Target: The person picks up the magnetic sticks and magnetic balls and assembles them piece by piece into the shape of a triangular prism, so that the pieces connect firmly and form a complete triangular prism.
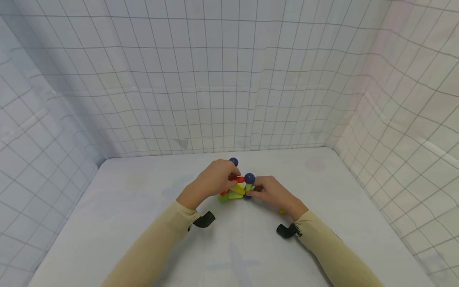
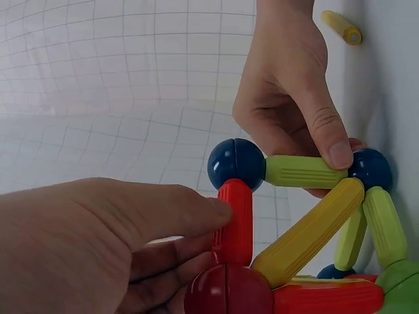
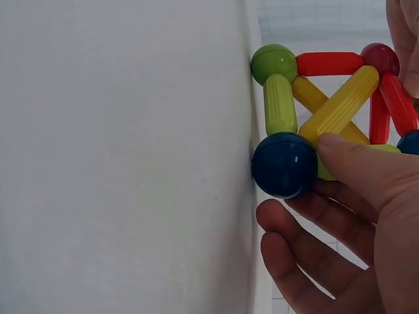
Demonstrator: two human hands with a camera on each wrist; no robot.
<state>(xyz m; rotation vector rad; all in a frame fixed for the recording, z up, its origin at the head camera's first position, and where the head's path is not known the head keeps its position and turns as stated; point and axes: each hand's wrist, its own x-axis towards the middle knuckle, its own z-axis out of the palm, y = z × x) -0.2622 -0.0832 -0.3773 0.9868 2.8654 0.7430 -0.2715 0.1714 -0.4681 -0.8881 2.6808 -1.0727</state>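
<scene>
Between my hands stands a frame of coloured magnetic rods and balls on the table. My left hand [image 1: 214, 179] pinches a red rod [image 2: 237, 222] that joins a dark red ball [image 2: 229, 291] to an upper blue ball [image 2: 237, 163]. With thumb and fingers, my right hand [image 1: 271, 193] grips a light green rod [image 2: 304, 171] running from that upper ball down to a lower blue ball [image 3: 285, 165]. A yellow rod [image 2: 311, 235] slants from the lower ball to the dark red one. The green ball [image 3: 273, 63] sits at another bottom corner. Left fingertips partly cover the red rod.
A loose yellow rod [image 2: 341, 27] lies on the white table [image 1: 233, 247] by my right wrist. Grid-patterned white sheets [image 1: 229, 79] rise behind the table and along both sides. Another blue ball [image 1: 234, 161] shows beyond my left hand.
</scene>
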